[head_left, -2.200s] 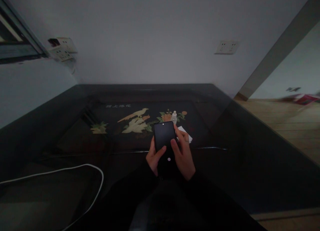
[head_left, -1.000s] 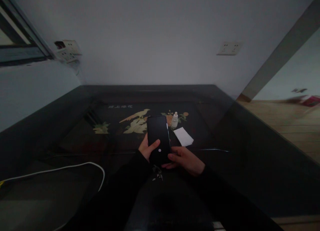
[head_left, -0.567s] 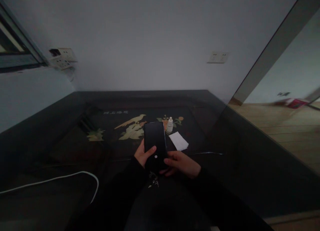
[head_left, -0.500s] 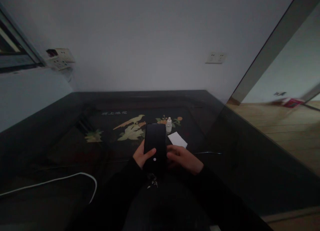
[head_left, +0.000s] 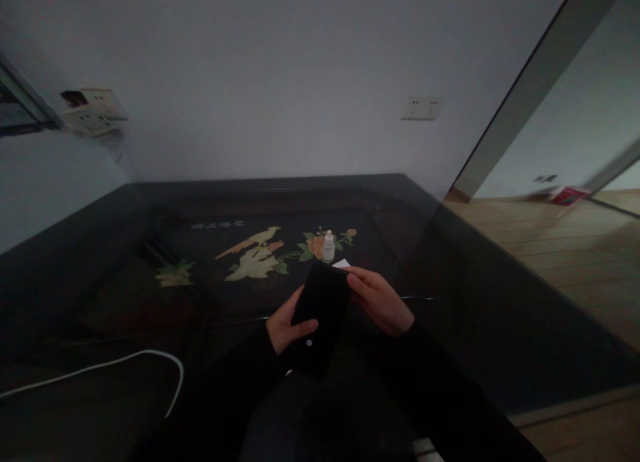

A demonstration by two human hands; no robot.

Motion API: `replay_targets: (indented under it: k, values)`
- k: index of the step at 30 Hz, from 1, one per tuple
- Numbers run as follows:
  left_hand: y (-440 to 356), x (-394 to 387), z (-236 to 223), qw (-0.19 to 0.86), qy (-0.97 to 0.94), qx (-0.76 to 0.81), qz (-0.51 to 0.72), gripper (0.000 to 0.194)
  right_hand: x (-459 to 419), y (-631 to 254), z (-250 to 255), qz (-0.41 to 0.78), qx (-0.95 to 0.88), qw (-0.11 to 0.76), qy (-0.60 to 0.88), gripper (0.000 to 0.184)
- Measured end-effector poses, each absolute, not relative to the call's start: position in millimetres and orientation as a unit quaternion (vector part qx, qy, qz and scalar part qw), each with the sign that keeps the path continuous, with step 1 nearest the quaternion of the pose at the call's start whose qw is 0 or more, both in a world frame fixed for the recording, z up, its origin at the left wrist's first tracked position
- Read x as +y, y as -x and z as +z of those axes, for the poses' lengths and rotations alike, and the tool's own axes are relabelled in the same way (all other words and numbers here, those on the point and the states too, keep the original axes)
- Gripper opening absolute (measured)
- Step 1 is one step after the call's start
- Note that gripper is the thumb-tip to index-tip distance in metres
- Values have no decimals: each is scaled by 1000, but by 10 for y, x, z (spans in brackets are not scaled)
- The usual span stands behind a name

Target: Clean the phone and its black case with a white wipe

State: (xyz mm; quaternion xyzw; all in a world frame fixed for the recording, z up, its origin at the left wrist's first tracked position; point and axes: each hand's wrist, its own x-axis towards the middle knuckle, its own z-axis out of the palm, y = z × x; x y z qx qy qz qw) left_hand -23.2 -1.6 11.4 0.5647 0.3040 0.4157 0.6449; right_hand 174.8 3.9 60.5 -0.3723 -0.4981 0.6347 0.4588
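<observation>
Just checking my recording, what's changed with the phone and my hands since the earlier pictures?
The phone has tilted, its top leaning right. The right hand has moved up and taken its upper right edge, and now mostly hides the white paper. The left hand still holds the lower left side. The bottle stayed upright.

Phone [head_left: 320, 319] in my grip: glossy black, one small pale dot low down (all the detail I get from here).
Bottle [head_left: 329, 247] just past the grip: milky white.
Paper [head_left: 341, 264] just past the grip: a white sliver.
Tabletop [head_left: 280, 189] beyond the grip: near-black, inlaid with a cream-and-gold bird [head_left: 247, 242], green leaves, orange fruit.
Cable [head_left: 100, 364] left of the grip: white.
Sleeves [head_left: 225, 395] behind the grip: black.
</observation>
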Motion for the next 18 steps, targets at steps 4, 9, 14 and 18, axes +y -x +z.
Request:
replay_targets:
  k: [4,9,14,18]
  values:
    - [217,-41,178,654,-553,313,411,67,47,-1735,591,619,-505,466,380,38]
    - [215,-33,171,640,-563,331,405,71,56,-1715,562,592,-513,475,401,36]
    - [199,-31,151,624,-567,341,416,74,70,-1703,546,566,-524,477,422,35]
    - [180,-22,189,607,-557,361,436,80,75,-1692,498,557,-515,479,442,39]
